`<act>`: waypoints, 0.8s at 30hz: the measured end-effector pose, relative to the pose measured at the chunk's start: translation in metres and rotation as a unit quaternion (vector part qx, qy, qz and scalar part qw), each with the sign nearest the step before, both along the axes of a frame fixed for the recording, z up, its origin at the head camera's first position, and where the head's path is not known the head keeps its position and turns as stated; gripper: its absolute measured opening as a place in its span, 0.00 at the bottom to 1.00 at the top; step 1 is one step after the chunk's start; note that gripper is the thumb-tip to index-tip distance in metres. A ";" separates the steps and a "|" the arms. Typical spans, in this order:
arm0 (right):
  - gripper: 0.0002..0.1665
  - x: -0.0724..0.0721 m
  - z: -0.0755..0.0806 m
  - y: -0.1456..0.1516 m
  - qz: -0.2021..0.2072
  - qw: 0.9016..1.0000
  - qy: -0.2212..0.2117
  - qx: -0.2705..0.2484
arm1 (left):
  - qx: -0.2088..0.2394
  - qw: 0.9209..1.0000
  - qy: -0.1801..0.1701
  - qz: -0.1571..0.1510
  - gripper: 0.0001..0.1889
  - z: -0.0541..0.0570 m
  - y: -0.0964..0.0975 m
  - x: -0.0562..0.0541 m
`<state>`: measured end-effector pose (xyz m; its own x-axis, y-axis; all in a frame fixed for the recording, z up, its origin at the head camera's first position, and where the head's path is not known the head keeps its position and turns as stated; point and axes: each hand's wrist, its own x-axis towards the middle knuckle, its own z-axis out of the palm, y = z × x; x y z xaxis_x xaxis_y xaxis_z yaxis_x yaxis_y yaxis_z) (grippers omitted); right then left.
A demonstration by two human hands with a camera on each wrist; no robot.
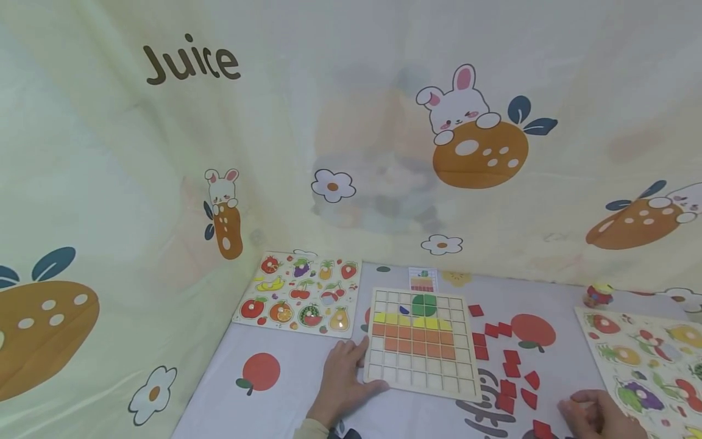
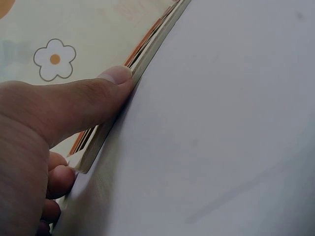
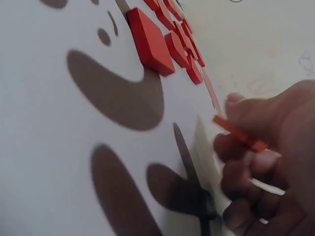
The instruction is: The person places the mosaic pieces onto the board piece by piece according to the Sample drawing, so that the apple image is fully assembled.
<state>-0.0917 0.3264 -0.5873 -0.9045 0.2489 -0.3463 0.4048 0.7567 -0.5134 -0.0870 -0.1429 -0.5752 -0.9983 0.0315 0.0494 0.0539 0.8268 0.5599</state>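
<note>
A wooden grid board [image 1: 419,338] lies on the table with orange square tiles [image 1: 419,341] in two rows. Above those is a row of yellow tiles [image 1: 406,320], then green pieces [image 1: 424,305] and a small blue piece [image 1: 404,310]. My left hand [image 1: 342,378] grips the board's near left corner, thumb along the near edge and fingers at the left side. My right hand [image 1: 598,414], right of the board, pinches a thin orange-red tile [image 3: 239,132] between thumb and forefinger. Several loose red tiles [image 1: 507,388] lie between the board and this hand.
A small pattern card [image 1: 423,279] stands behind the board. Fruit puzzle boards lie at the back left [image 1: 298,294] and on the right [image 1: 631,347]. A small toy figure [image 1: 599,294] is at the back right. Printed cloth [image 1: 378,231] hangs behind and on the left.
</note>
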 end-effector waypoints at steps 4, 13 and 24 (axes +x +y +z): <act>0.35 -0.001 0.009 -0.013 -0.022 0.999 0.040 -0.003 | -0.001 1.000 0.000 0.004 0.52 -0.001 0.000 -0.001; 0.39 -0.014 0.037 -0.046 -0.070 0.989 0.106 -0.075 | 0.000 1.000 -0.004 0.007 0.52 0.000 0.000 -0.002; 0.37 -0.030 0.051 -0.088 -0.080 0.967 0.043 -0.240 | -0.002 1.000 -0.001 0.007 0.52 -0.002 0.000 -0.001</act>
